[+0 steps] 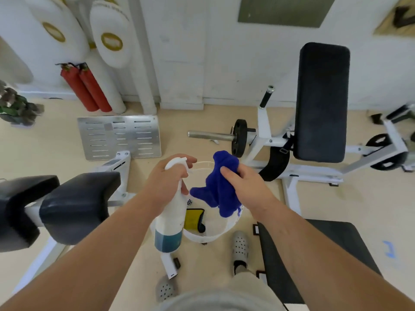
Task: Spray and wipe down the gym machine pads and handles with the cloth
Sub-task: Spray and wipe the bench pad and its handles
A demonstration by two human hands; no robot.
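You held the spray bottle and the cloth over the bucket.

Your left hand (165, 182) was closed around the white spray bottle (171, 217), with blue liquid low in its base. Your right hand (241, 187) pinched the bunched blue cloth (219, 191). Beneath them, the white bucket (215, 235) held a yellow cloth (193, 218). The black back pad (321, 102) stood far right.
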